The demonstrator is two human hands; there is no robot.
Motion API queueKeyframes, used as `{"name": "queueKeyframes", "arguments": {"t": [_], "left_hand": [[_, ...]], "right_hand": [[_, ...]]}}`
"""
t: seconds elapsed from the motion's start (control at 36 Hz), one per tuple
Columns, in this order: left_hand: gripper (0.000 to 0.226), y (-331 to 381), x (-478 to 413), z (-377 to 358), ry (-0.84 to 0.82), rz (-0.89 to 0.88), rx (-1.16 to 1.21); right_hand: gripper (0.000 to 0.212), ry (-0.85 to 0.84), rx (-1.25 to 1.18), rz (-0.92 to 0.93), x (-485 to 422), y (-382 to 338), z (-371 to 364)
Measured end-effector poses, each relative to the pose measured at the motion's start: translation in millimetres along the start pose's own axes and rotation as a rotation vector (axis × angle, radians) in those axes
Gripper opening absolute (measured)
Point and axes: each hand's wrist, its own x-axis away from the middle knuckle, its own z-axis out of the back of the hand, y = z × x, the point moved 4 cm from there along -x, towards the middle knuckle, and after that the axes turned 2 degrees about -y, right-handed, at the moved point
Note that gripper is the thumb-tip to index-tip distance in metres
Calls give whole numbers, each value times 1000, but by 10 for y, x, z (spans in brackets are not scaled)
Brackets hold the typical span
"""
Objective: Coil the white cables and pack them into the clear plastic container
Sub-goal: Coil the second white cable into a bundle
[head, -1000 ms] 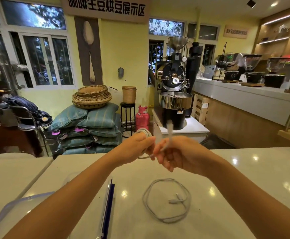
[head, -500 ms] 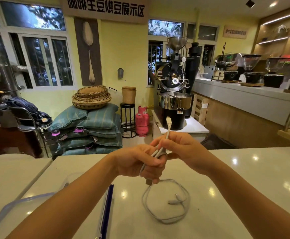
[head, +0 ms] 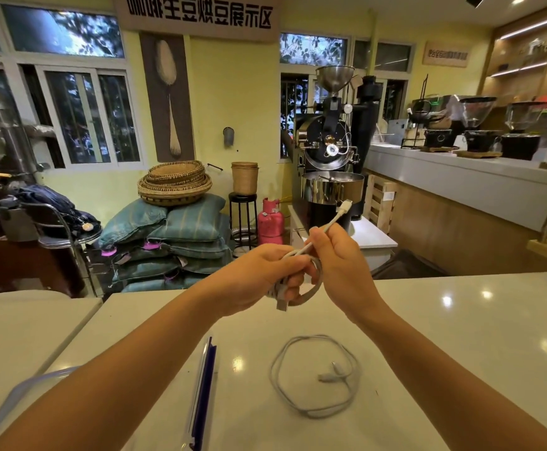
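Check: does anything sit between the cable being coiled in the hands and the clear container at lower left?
Yes. A blue-edged clear piece lies on the counter between the held cable and the clear container; the left forearm also crosses over the container. The piece looks low, so lifting over should likely clear it.

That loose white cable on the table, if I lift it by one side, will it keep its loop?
Probably not: the loose cable is thin and its slack loops are untied, so it would likely sag and unwind. It looks light. On the glossy table it may slide if pushed.
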Motion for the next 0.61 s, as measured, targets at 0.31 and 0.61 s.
{"name": "queueKeyframes", "arguments": {"t": [0.31, 0.61], "left_hand": [[28, 40, -1, 60, 369, -130, -393], [18, -43, 51, 27, 402, -106, -704]], "right_hand": [[29, 168, 0, 51, -29, 61, -128], [28, 176, -91, -53, 0, 171, -201]]}}
